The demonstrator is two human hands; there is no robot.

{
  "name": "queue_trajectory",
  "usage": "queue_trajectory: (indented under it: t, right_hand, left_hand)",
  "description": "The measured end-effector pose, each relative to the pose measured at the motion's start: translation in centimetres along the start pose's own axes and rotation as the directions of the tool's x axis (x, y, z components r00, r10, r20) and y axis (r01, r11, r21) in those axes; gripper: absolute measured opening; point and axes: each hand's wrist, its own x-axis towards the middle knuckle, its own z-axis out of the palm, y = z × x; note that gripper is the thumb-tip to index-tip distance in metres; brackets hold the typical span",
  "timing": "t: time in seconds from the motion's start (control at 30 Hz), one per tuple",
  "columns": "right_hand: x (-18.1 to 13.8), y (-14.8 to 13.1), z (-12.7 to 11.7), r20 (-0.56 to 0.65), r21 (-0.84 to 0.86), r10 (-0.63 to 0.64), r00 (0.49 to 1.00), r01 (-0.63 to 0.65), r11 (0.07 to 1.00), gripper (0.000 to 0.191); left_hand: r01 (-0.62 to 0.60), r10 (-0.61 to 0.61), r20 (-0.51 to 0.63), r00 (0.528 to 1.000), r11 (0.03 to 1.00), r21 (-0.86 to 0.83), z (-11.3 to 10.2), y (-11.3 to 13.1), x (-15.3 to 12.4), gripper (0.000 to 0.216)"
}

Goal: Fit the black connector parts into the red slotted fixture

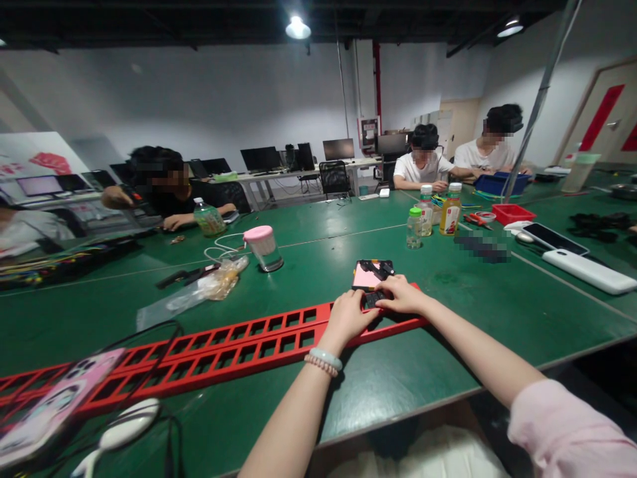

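My left hand [348, 317] and my right hand [402, 295] come together at the right end of a long red frame [293, 325] with two rows of rectangular openings. Between them sits a small black block [374, 299], its top marked with small squares. The fingers of both hands are bent and grip it from either side; my thumbs are partly hidden. Just beyond the fingers lies an open box [367, 273] with a pink inside and black parts [381, 269] in it.
A pink-lidded glass jar [263, 249] stands left of centre, near a plastic bag [199, 292]. A pink phone case [62, 405] and cables cover the frame's left end. Several bottles [450, 209], a red tray [513, 214] and a white device [590, 271] are rightward. Co-workers [423, 166] sit across.
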Motion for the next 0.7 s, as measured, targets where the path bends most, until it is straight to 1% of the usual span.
queue_trajectory:
  t: [0.4,0.7]
  right_hand:
    - [0.16,-0.2,-0.14,0.037,-0.006,0.056,0.998,-0.056,0.998,0.036]
    - [0.33,-0.46,-0.41,0.084,-0.031,0.049,0.995,-0.047,0.998,0.034]
  left_hand:
    - [0.0,0.0,0.003,1.0,1.0,0.005,-0.06,-0.03,0.01,0.04]
    - [-0.017,0.017,-0.005,1.0,1.0,0.016,0.04,-0.22,0.04,0.038]
